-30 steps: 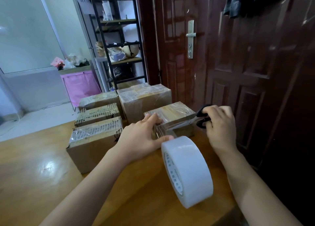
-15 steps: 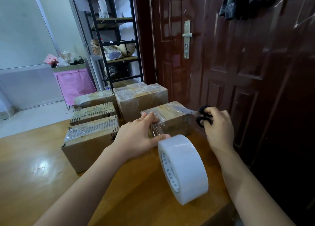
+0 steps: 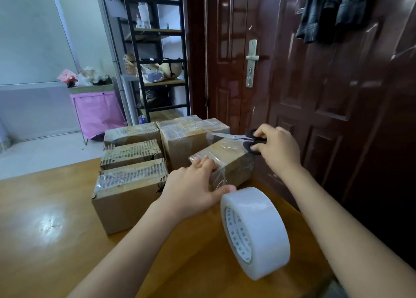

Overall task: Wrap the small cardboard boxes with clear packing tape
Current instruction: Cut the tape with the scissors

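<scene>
Head view: box (image 3: 225, 160) sits at the counter's (image 3: 49, 219) far right edge, long axis running near-left to far-right. Left hand (image 3: 193, 189) rests on its near-left end, fingers spread over the top, thumb by the tape roll (image 3: 256, 232), which stands on edge just near of it. Right hand (image 3: 276, 149) grips scissors (image 3: 245, 139) at the far-right end, blades pointing left above the lid. Cut likely falls there; right hand is nearer. Four boxes (image 3: 132, 174) lie left.

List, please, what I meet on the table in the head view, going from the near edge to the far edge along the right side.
tape roll → left hand → box being taped → scissors in the right hand
</scene>
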{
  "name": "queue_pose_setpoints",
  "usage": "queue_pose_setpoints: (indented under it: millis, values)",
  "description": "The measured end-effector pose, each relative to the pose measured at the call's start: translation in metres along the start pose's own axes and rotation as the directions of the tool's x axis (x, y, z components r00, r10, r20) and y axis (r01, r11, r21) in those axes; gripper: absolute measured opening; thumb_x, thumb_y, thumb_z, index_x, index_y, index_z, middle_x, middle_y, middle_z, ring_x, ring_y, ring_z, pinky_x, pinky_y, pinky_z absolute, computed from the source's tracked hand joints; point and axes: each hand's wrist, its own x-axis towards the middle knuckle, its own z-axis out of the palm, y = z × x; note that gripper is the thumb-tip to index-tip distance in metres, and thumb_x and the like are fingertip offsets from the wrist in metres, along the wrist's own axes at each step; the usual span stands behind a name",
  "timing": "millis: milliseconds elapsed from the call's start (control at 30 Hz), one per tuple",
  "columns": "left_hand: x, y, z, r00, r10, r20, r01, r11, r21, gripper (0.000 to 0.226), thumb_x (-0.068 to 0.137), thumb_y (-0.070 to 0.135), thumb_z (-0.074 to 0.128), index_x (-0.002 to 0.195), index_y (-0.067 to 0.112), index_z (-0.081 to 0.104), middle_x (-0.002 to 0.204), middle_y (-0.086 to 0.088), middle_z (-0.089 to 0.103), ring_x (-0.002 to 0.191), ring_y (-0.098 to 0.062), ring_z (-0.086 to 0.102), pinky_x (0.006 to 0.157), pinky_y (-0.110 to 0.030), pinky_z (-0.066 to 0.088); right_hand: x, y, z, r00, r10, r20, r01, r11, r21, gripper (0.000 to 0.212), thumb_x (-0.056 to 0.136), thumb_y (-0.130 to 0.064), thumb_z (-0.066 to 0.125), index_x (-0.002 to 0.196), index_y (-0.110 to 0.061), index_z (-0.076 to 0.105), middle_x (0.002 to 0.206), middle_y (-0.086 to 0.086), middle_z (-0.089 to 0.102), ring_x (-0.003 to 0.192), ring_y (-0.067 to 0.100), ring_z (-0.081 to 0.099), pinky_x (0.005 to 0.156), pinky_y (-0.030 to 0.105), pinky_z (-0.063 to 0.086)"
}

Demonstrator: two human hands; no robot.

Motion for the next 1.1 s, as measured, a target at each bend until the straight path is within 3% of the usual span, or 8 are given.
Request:
queue_pose_setpoints:
  millis: [133,267,400,567,733,800,867,1100]
  values:
    - [0.000,0.000,-0.001,1.000,-0.008,-0.013,0.008,1.000,0.003,0.097,0.069,0.084,0.018,0.142,0.023,0.037,0.141,0.003,0.050,0.109,-0.016,0.060,0.070,-0.027,0.048,0.016,0.001,-0.008,0.986,-0.058,0.155,0.058,0.998,0.002,0.023,0.077,-0.011,0.076,0.094,-0.022,0.064,0.098,0.004,0.063,0.092,0.026,0.059,0.077,0.035,0.048]
    - [0.002,0.000,0.001,1.000,-0.009,0.016,0.010,0.999,-0.043,0.094,0.077,0.083,0.028,0.149,0.023,0.029,0.158,0.003,0.030,0.130,-0.020,0.050,0.081,-0.033,0.052,0.013,0.013,-0.012,0.980,-0.031,0.195,-0.002,0.986,0.167,0.037,0.072,-0.002,0.079,0.073,-0.031,0.057,0.087,-0.002,0.064,0.070,0.011,0.054,0.072,0.031,0.047]
    - [0.001,0.001,0.000,0.999,0.001,0.041,0.002,0.997,-0.082,0.089,0.081,0.080,0.034,0.150,0.023,0.028,0.161,0.003,0.022,0.136,-0.021,0.044,0.089,-0.035,0.050,-0.002,0.024,-0.013,0.977,-0.069,0.203,0.033,0.984,0.176,0.028,0.078,-0.002,0.074,0.085,-0.024,0.058,0.083,-0.007,0.056,0.065,0.006,0.046,0.061,0.024,0.038]
    - [0.004,0.002,-0.002,0.998,0.022,0.052,-0.017,0.996,-0.085,0.085,0.082,0.078,0.035,0.148,0.025,0.031,0.159,0.002,0.027,0.131,-0.021,0.049,0.086,-0.035,0.048,-0.029,0.046,-0.014,0.994,-0.050,0.100,0.026,0.973,0.230,0.035,0.084,0.000,0.069,0.099,-0.025,0.050,0.100,-0.002,0.048,0.086,0.008,0.047,0.072,0.008,0.034]
    - [0.005,0.002,0.000,0.998,-0.001,0.066,0.007,0.995,-0.102,0.087,0.080,0.079,0.035,0.147,0.024,0.031,0.154,0.000,0.036,0.121,-0.020,0.055,0.075,-0.031,0.043,-0.054,0.054,-0.018,0.984,-0.100,0.146,0.090,0.993,0.075,0.041,0.082,-0.002,0.073,0.113,-0.018,0.052,0.105,-0.010,0.036,0.098,0.011,0.043,0.084,0.026,0.038]
    - [0.005,0.002,0.000,0.998,-0.001,0.069,0.008,0.994,-0.110,0.087,0.079,0.079,0.034,0.146,0.025,0.031,0.154,0.000,0.036,0.118,-0.021,0.056,0.074,-0.031,0.043,-0.058,0.058,-0.018,0.977,-0.167,0.136,0.168,0.986,0.006,0.042,0.079,0.001,0.075,0.114,-0.011,0.055,0.104,-0.013,0.041,0.106,0.012,0.039,0.083,0.029,0.038]
    - [0.005,0.002,-0.001,0.997,-0.002,0.082,0.011,0.994,-0.111,0.089,0.077,0.080,0.031,0.147,0.024,0.031,0.155,0.000,0.035,0.119,-0.020,0.056,0.073,-0.030,0.042,-0.060,0.061,-0.017,0.970,-0.210,0.122,0.218,0.975,-0.052,0.042,0.076,0.002,0.076,0.112,-0.008,0.057,0.107,-0.004,0.054,0.110,0.014,0.035,0.080,0.030,0.038]
    - [0.004,0.003,0.000,0.996,-0.017,0.084,0.027,0.993,-0.115,0.088,0.079,0.080,0.034,0.146,0.024,0.032,0.155,-0.001,0.034,0.114,-0.021,0.059,0.076,-0.030,0.043,-0.060,0.057,-0.002,0.893,-0.448,-0.036,0.441,0.889,-0.125,0.050,0.063,0.003,0.083,0.101,-0.014,0.054,0.095,0.003,0.065,0.086,0.017,0.038,0.063,0.030,0.038]
